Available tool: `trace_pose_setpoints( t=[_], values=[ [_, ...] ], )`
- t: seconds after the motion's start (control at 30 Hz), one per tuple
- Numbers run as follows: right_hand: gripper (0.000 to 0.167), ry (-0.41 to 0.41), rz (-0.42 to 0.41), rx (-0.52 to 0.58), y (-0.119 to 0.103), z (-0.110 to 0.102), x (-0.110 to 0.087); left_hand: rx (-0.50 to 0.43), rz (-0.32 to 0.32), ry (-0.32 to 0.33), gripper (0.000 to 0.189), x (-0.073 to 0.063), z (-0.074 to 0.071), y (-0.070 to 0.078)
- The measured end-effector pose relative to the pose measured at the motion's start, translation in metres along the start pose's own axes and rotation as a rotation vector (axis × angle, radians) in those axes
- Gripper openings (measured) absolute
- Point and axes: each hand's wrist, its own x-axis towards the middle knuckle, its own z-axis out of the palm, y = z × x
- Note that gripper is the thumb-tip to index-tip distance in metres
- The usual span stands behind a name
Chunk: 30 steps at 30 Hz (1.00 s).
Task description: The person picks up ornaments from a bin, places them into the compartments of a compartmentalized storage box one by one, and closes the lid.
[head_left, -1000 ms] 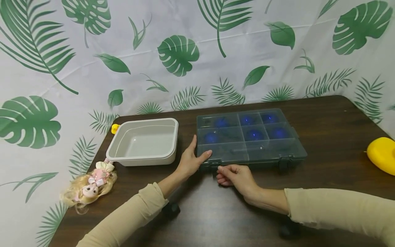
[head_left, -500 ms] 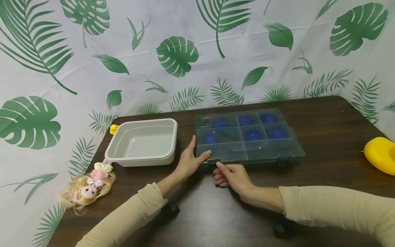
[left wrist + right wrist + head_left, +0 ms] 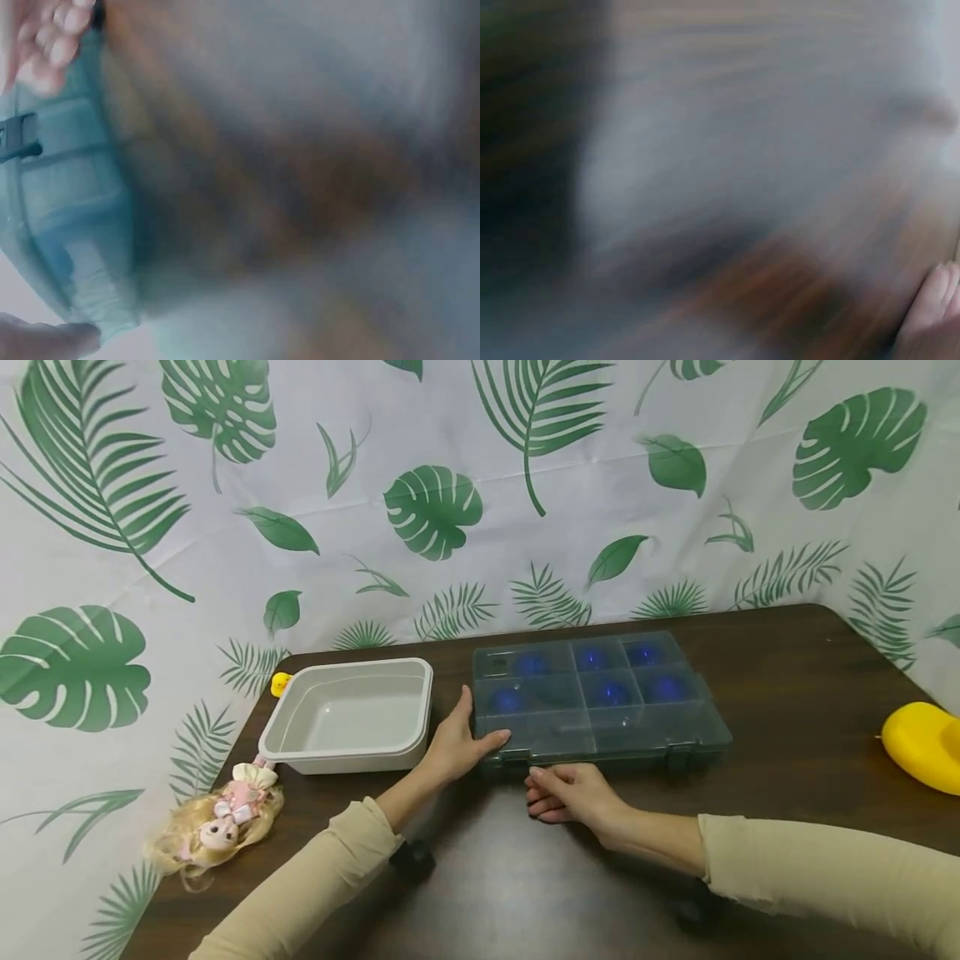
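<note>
A translucent compartment box (image 3: 555, 727) with dark blue round things in several compartments lies on the table. My left hand (image 3: 453, 743) steadies its left front corner, thumb on the lid and straight fingers along the side. My right hand (image 3: 570, 793) is at the front edge, fingers curled in and thumb tip just right of the left latch (image 3: 513, 764). In the left wrist view the latch (image 3: 21, 139) lies between my curled right fingers (image 3: 52, 45) and a fingertip (image 3: 75, 337) at the box corner. The right wrist view is mostly blur.
Left of the box stands a light grey plastic tub (image 3: 352, 760). A small yellow duck (image 3: 280, 683) sits behind its left side. A blond doll (image 3: 232, 814) in pink lies at the table's left edge. A big yellow object (image 3: 918, 747) is at far right.
My right thumb rose against the front edge by the latch, then drew slightly down and away from it. The left hand stays at the corner. The head view has tipped up a little.
</note>
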Motion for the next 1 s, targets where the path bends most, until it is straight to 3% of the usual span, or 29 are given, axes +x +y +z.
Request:
trace_pose_setpoints(
  t=[0.17,0.3,0.4,0.57,0.67,0.83,1.0],
  values=[
    [0.042,-0.05,0.005,0.019,0.011,-0.036,-0.022,0.144,0.274,-0.005,0.079,0.008,0.005,0.017],
    [0.045,-0.052,-0.007,0.017,0.016,-0.064,-0.04,0.176,0.455,-0.131,0.066,0.019,0.025,0.044],
    [0.044,-0.025,-0.007,0.014,0.017,-0.084,-0.053,0.182,0.534,-0.238,0.058,0.028,0.047,0.062],
    [0.034,0.102,0.025,0.02,0.02,-0.118,-0.07,0.273,0.615,-0.348,0.053,0.042,0.079,0.082],
    [0.033,0.177,0.013,-0.002,0.021,-0.134,-0.076,0.344,0.617,-0.376,0.051,0.046,0.093,0.092],
    [0.04,0.215,-0.016,-0.104,0.021,-0.146,-0.073,0.438,0.605,-0.384,0.048,0.049,0.108,0.101],
    [0.033,0.209,-0.068,-0.145,0.02,-0.151,-0.068,0.446,0.636,-0.335,0.044,0.05,0.118,0.099]
  ],
)
